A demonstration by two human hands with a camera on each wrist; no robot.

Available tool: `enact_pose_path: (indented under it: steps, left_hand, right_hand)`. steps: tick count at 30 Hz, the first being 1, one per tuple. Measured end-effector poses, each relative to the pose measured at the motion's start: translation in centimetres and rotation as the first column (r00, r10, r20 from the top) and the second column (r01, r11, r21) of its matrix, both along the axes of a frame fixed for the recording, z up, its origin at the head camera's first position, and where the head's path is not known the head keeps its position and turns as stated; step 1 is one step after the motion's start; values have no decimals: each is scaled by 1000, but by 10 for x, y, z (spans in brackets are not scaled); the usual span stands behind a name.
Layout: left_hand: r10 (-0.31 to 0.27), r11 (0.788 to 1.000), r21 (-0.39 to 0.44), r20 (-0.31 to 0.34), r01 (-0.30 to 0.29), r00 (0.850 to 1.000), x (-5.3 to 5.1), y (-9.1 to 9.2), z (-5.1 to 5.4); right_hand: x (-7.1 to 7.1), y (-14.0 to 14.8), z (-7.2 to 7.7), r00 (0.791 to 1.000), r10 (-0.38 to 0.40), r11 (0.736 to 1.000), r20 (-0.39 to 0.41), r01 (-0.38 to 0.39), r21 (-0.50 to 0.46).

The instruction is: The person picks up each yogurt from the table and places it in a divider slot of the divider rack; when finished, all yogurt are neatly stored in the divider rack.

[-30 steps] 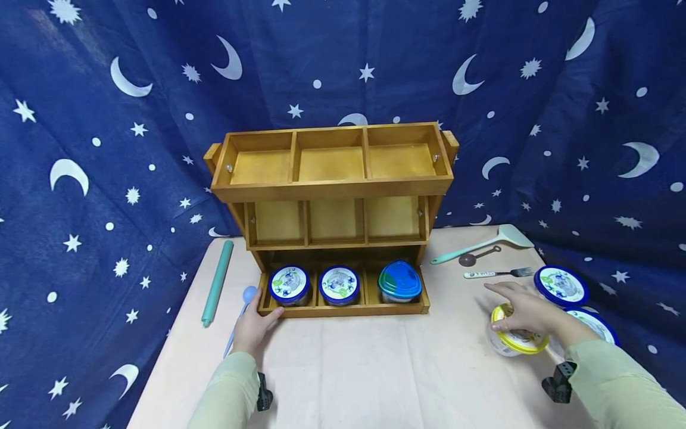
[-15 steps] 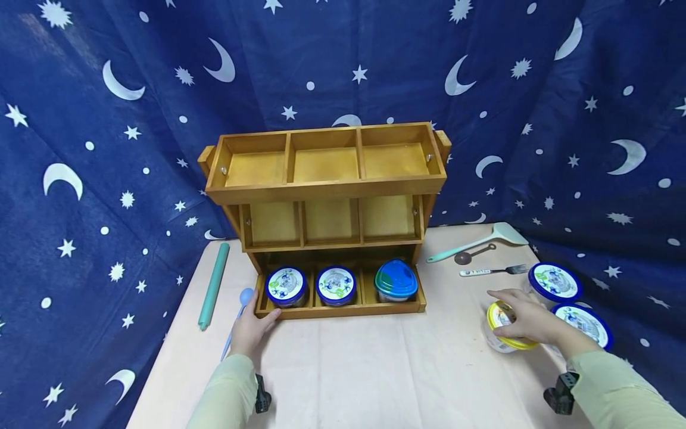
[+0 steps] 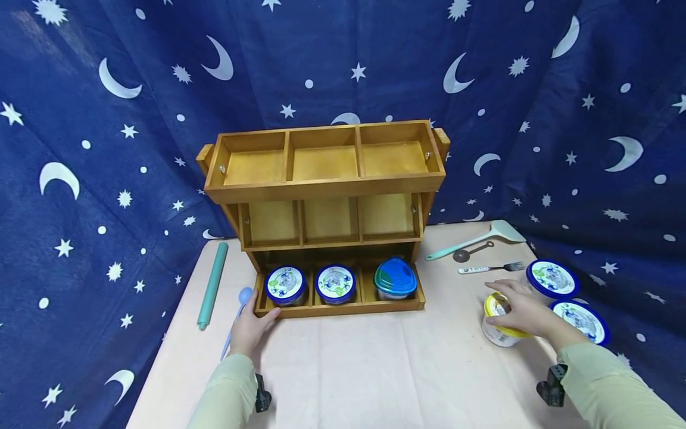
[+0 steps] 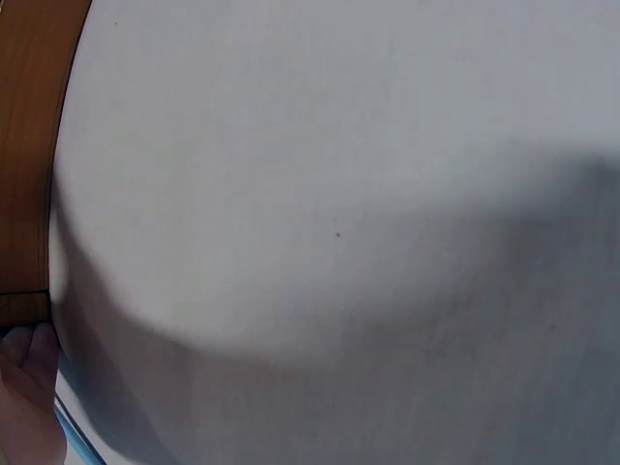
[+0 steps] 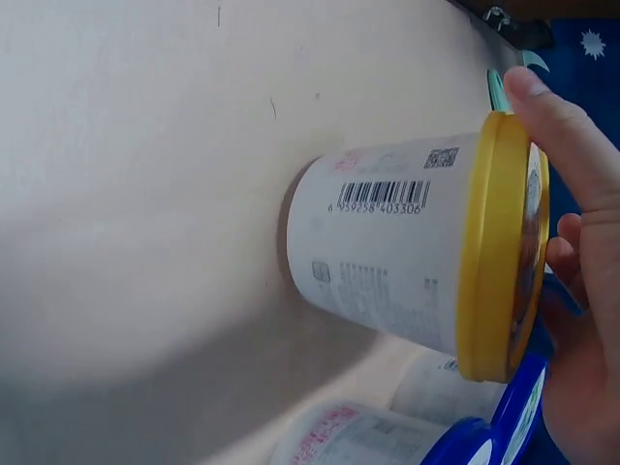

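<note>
My left hand (image 3: pixel 250 330) holds the front left corner of a tiered wooden box (image 3: pixel 337 310), thumb along the front and fingers at its side. In the left wrist view, only the fingers (image 4: pixel 31 387) show at the box's wooden edge (image 4: pixel 29 194). At the right of the table, my right hand (image 3: pixel 527 310) grips a white plastic tub with a yellow lid (image 3: pixel 499 336) from above. The right wrist view shows the thumb (image 5: pixel 567 136) over the lid's rim and the barcode side of the tub (image 5: pixel 387 232). The palm hides part of the lid.
Two blue-lidded tubs (image 3: pixel 552 279) stand behind the right hand. The bottom tier holds two blue-lidded tubs (image 3: pixel 335 283) and a blue-lidded container (image 3: pixel 395 279). A spatula (image 3: pixel 482 238), a brown measuring spoon (image 3: pixel 471 252) and a fork (image 3: pixel 490 269) lie right; a green rod (image 3: pixel 212 286) and a blue spoon (image 3: pixel 236 322) left.
My right hand and the yellow-lidded tub have shifted slightly left, away from the blue-lidded tubs. The left hand stays at the box corner. The head view has moved a little.
</note>
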State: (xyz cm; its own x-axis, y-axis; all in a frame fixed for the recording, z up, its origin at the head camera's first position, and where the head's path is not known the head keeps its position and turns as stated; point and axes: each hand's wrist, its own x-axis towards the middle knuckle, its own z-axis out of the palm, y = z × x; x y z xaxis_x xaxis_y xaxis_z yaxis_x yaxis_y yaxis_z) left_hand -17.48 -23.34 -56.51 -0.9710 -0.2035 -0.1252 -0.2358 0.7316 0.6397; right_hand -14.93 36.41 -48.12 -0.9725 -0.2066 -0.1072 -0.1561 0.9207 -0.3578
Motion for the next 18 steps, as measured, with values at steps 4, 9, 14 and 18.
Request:
enact_pose_path:
  steps: [4, 9, 14, 18]
  left_hand:
    - [3, 1000, 7, 2, -3, 1000, 0, 1, 1]
    - [8, 1000, 11, -3, -8, 1000, 2, 2, 0]
    - [12, 1000, 14, 15, -12, 1000, 1, 1, 1]
    - [9, 1000, 14, 12, -9, 1000, 0, 1, 1]
  right_hand:
    - [0, 3, 1, 998, -55, 998, 28, 55, -6]
    - [2, 6, -2, 997, -58, 998, 44, 59, -30]
    - [5, 9, -3, 1000, -14, 1000, 26, 15, -24]
    - [8, 11, -3, 999, -12, 1000, 51, 13, -27]
